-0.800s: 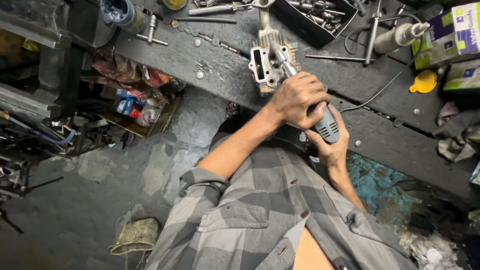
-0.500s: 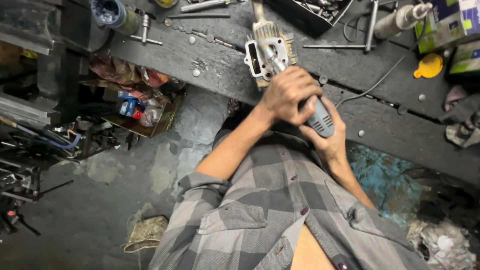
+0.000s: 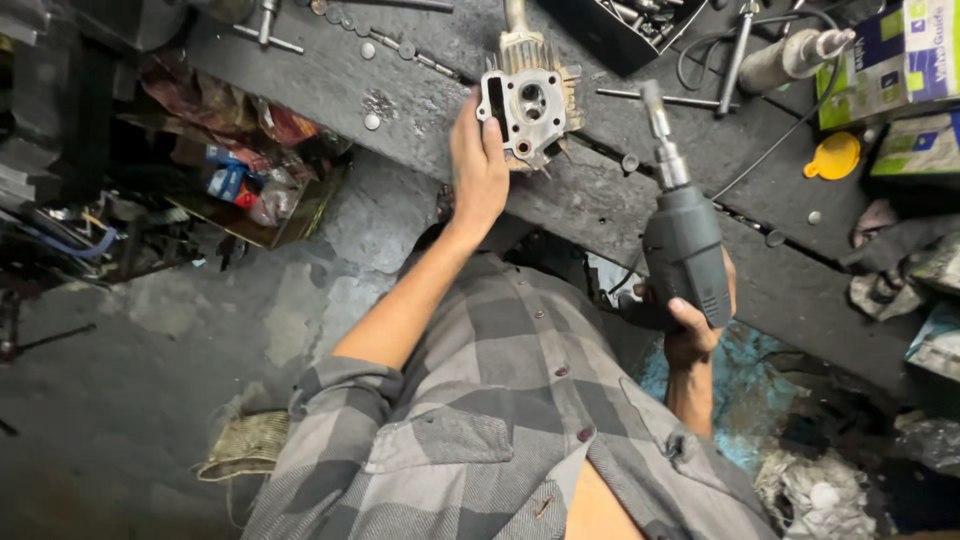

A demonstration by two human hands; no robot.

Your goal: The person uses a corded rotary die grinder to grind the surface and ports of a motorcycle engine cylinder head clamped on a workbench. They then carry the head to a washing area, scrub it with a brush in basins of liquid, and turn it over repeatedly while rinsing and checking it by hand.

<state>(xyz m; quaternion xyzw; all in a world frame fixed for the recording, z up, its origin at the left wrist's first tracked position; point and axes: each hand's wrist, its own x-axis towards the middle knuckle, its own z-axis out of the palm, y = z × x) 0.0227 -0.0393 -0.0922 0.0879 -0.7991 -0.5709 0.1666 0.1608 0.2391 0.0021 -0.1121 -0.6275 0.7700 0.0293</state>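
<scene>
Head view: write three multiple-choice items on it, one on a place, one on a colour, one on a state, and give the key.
1. Where is the engine part?
A. on the bench edge
B. on the floor
C. in the black tray

2. What colour is the funnel on the bench?
A. red
B. yellow
C. green

3. How is the power tool held?
A. lying on the bench
B. raised, off the engine part
C. pressed into the engine part

Key: 1 A, the left hand steadies it at the bench edge; 2 B, it is plainly yellow; 3 B, the right hand holds it up, its tip clear of the part.
</scene>
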